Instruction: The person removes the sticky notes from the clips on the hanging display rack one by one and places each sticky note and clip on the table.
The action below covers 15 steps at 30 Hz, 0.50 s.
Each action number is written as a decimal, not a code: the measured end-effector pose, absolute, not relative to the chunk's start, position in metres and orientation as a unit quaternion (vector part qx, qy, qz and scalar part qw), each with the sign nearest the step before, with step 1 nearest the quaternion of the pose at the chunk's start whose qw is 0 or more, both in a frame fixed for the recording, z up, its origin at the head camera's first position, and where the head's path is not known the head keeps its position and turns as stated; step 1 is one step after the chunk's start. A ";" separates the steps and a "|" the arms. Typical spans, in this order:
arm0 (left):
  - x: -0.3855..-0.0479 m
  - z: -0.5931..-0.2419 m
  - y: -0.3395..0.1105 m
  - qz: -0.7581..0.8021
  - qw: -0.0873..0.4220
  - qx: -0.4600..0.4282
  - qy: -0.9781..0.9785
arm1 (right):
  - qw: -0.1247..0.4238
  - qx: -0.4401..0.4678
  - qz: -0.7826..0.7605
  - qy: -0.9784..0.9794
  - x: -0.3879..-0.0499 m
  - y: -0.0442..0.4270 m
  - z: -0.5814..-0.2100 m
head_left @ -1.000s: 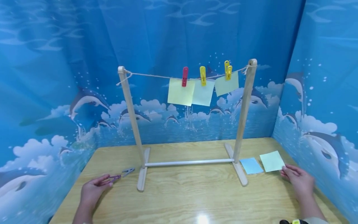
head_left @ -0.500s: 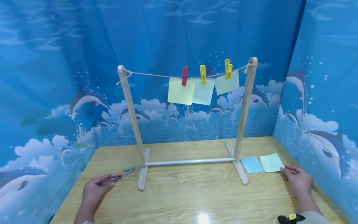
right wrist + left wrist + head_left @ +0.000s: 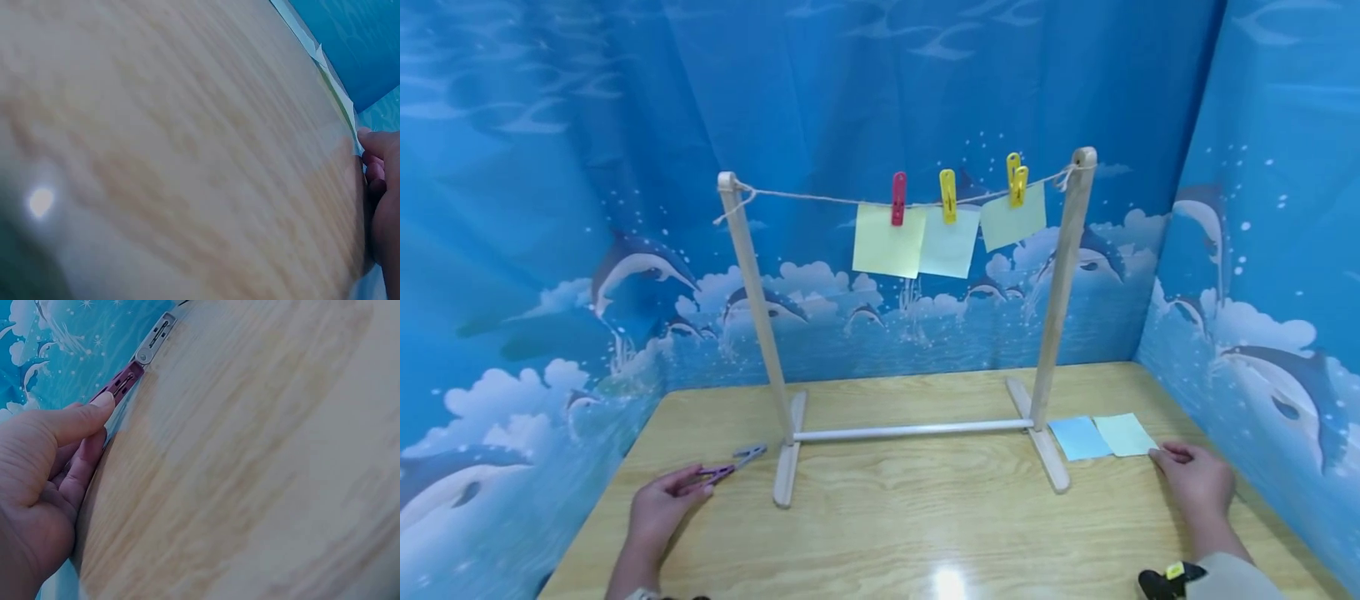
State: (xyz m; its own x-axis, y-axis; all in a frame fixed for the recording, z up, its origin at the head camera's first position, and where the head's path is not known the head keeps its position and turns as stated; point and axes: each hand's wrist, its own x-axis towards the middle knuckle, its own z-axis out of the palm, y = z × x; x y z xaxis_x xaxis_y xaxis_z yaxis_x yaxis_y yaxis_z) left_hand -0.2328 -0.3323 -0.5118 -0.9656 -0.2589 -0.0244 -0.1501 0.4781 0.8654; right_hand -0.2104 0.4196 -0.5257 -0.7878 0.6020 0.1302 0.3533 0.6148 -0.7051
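Observation:
My left hand (image 3: 658,510) pinches a purple clothespin (image 3: 718,473) between thumb and fingers, low over the left of the table. Touching its far end is a grey clothespin (image 3: 750,454), and the left wrist view shows the two end to end. On the right, my right hand (image 3: 1199,482) holds the near right corner of a pale green paper note (image 3: 1124,435). That note lies almost flat, its left edge meeting a blue paper note (image 3: 1080,438). In the right wrist view the notes appear only edge-on, and the thumb (image 3: 370,140) is at the green one's corner.
Between the hands stands a wooden frame (image 3: 1060,308) with a string (image 3: 820,197) across its top. Three pale notes hang there, under a red clothespin (image 3: 898,200) and several yellow ones (image 3: 948,197). A dolphin-print curtain (image 3: 880,100) encloses the table (image 3: 880,517).
The green note has come down flatter and shifted left against the blue note, my right hand moving with it. My left hand has edged right, bringing the purple clothespin against the grey one.

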 end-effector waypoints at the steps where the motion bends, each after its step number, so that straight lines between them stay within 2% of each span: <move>1: -0.233 -0.512 -0.332 -0.488 0.055 0.119 -0.863 | 0.178 -0.274 0.347 -0.879 -0.211 0.420 -0.526; 6: -0.232 -0.510 -0.330 -0.468 0.054 0.123 -0.874 | 0.170 -0.292 0.361 -0.869 -0.210 0.420 -0.528; 15: -0.229 -0.509 -0.329 -0.497 0.063 0.146 -0.853 | 0.188 -0.285 0.383 -0.859 -0.204 0.417 -0.524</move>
State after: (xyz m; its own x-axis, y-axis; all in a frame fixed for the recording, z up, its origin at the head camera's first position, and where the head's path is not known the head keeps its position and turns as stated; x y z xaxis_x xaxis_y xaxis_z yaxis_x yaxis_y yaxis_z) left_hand -0.2294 -0.3291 -0.5094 -0.9496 -0.3110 -0.0384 -0.1866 0.4631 0.8664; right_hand -0.2036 0.4169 -0.5241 -0.7676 0.6324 0.1046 0.3448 0.5450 -0.7643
